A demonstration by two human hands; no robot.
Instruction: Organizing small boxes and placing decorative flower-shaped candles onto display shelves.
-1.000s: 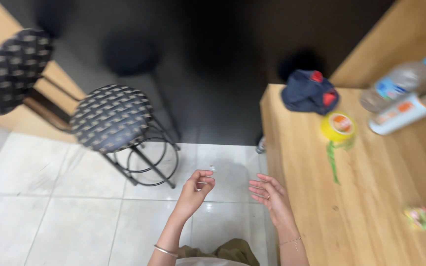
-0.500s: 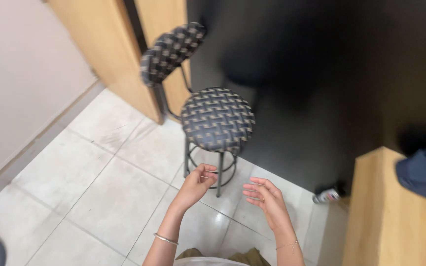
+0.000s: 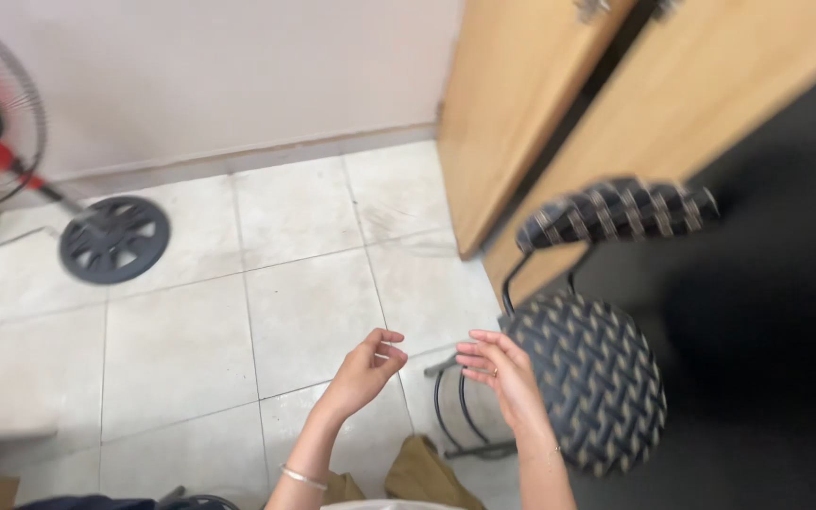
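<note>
Above the pale tiled floor (image 3: 181, 349), the left hand (image 3: 366, 370) pinches its fingertips together and the right hand (image 3: 502, 373) stays loosely open beside the round woven stool (image 3: 589, 378).

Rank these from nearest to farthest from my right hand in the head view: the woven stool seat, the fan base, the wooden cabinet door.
1. Woven stool seat, just right of the right hand.
2. Wooden cabinet door, ahead, upper right.
3. Fan base, far left on the tiled floor.

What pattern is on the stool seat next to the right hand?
The stool seat has a black woven basket-weave pattern with pale beige flecks, seen in the head view beside the right hand.
</note>
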